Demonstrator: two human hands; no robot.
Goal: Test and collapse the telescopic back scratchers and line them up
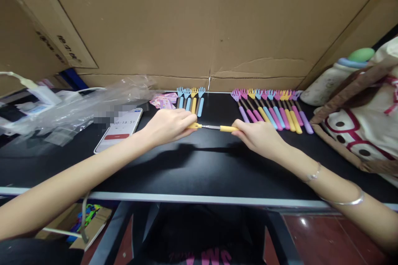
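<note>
Between my two hands, above the black table, a yellow back scratcher [211, 127] with a metal rod lies level. My left hand [171, 124] is closed around its claw end; most of the claw is hidden by the fingers. The yellow handle end is gripped by my right hand [256, 136]. Behind my left hand stands a short row of blue and yellow back scratchers [194, 105], claws toward the cardboard. A longer row of purple, pink, yellow and blue back scratchers [273, 109] lies beyond my right hand.
A phone [120, 130] with a running timer lies at left, near a clear plastic bag [90, 101] and pink cards [163, 100]. Cardboard [199, 25] walls the back. On the right are a white bag [367, 120] and a pale bottle [329, 78]. The table's front edge [199, 198] is pale.
</note>
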